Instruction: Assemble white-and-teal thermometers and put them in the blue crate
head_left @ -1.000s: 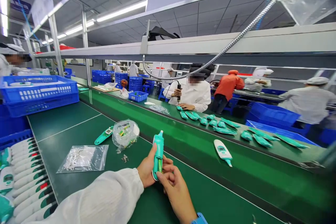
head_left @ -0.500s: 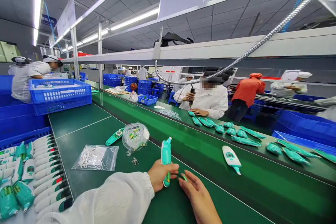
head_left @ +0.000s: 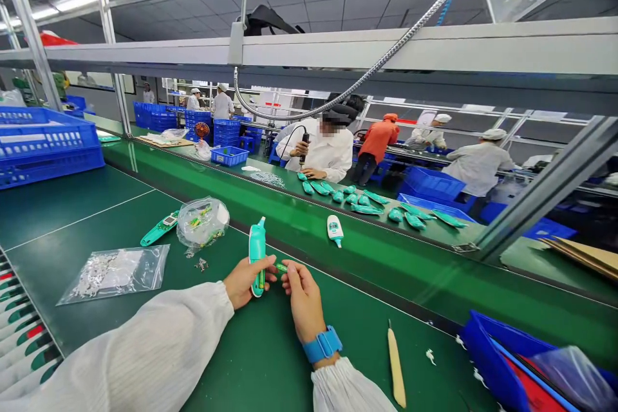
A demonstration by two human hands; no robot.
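Observation:
My left hand (head_left: 245, 278) is wrapped around a teal and white thermometer (head_left: 257, 251), held upright with its narrow tip up. A green and yellow battery shows in the open lower part of its back. Close by on the right, my right hand (head_left: 303, 293) pinches a small green battery (head_left: 280, 267) between thumb and fingers. This battery is beside the thermometer, apart from its housing. A blue band (head_left: 322, 345) circles my right wrist. Behind my left hand lie a clear bag of batteries (head_left: 203, 222), an opened teal thermometer half (head_left: 160, 229) and some small metal pieces (head_left: 201, 264).
A clear bag of small metal parts (head_left: 116, 272) lies left. A white thermometer (head_left: 334, 230) rests on the green belt (head_left: 294, 224). Teal shells (head_left: 365, 209) line the far side by a co-worker (head_left: 326, 148) holding a screwdriver. A wooden-handled tool (head_left: 396, 367) and blue bin (head_left: 502, 347) are right.
The view has swung to the right, bringing the blue bin and wooden-handled tool into sight. My right hand has turned, with the battery now plainly visible in its fingertips; my left keeps the thermometer.

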